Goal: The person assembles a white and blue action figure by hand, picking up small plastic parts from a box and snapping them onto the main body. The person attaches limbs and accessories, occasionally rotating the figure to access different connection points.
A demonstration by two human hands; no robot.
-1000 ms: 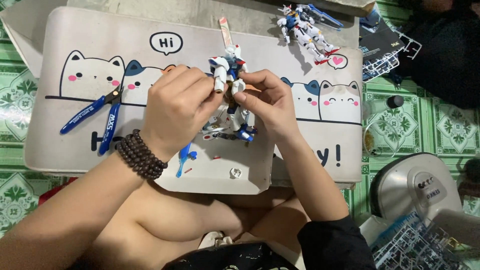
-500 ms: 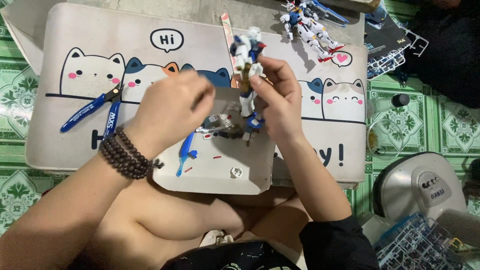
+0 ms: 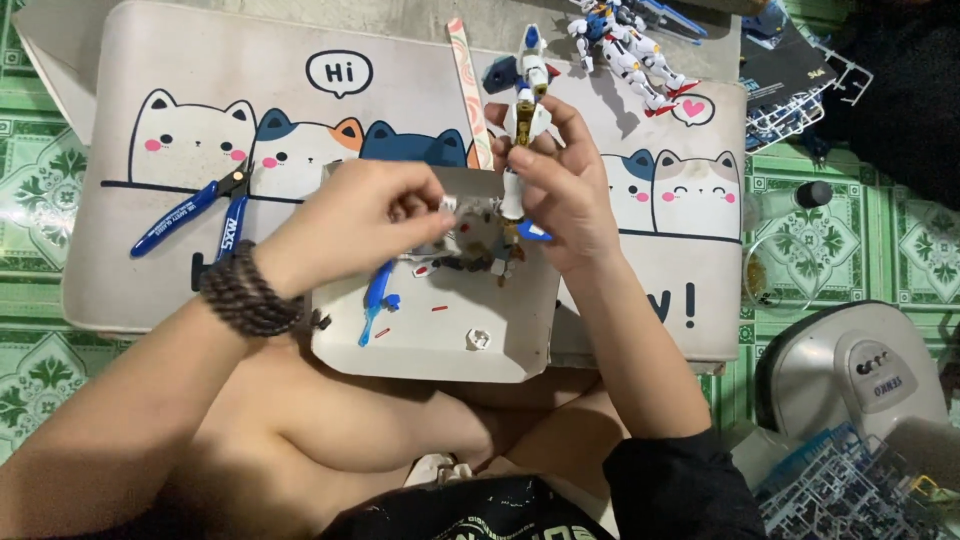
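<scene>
While pinching a small white part in the left hand, gripped the upright robot model with the right hand above the white tray.

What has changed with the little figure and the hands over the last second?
The right hand raised the toy figure upright, alone. The left hand let go and now pinches a small piece over the white tray. The blue pliers stayed put.

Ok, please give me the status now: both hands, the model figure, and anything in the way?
Right hand grips white-and-blue plastic robot figure, upright. Left hand pinches small white part beside it. Loose pieces in white tray below; blue-handled nippers clear, left.
</scene>
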